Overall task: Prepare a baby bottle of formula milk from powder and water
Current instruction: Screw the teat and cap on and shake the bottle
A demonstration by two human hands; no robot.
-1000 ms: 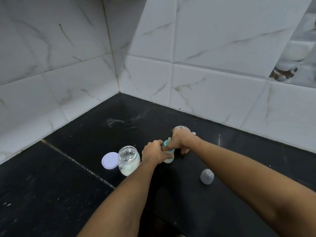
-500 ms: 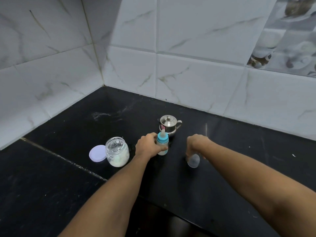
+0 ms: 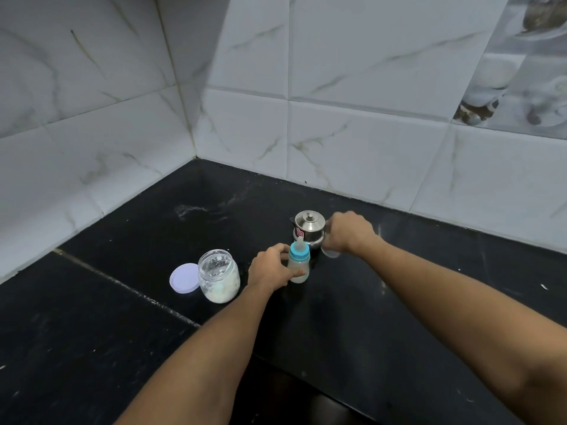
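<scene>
Head view shows an open powder jar [image 3: 218, 276] beside its lid [image 3: 184, 277] on the black counter [image 3: 337, 317]. Just right of it, the left hand [image 3: 271, 266] curls its fingers round the upright bottle [image 3: 299, 265]. Farther back, the right hand [image 3: 349, 233] grips a clear cap [image 3: 331, 253] next to the steel pot [image 3: 309, 227].

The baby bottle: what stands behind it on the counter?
Behind the baby bottle stands a small steel pot with its lid on. The bottle's teat covers part of its base, and the right hand, holding the clear cap, hides its right side.
</scene>
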